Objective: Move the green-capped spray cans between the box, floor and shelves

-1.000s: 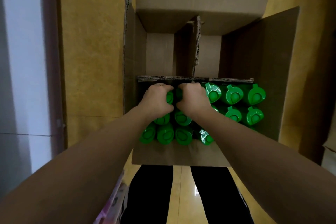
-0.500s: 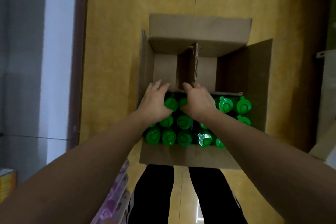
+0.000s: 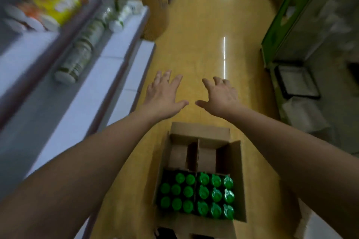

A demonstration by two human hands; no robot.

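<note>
Green-capped bottles (image 3: 196, 193) upright in rows, near end of open cardboard box (image 3: 238, 180)

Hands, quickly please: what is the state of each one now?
Left hand: open, fingers spread, holding nothing.
Right hand: open, fingers loosely bent, holding nothing.

— What can't you make out?
— The goods on the shelf (image 3: 64, 11) at upper left are smeared by blur; no label reads.
— And the cardboard box (image 3: 238, 178)?
— Its near flap runs off the bottom edge, and the green-capped bottles (image 3: 196, 193) show only their caps; the bodies are hidden inside.
</note>
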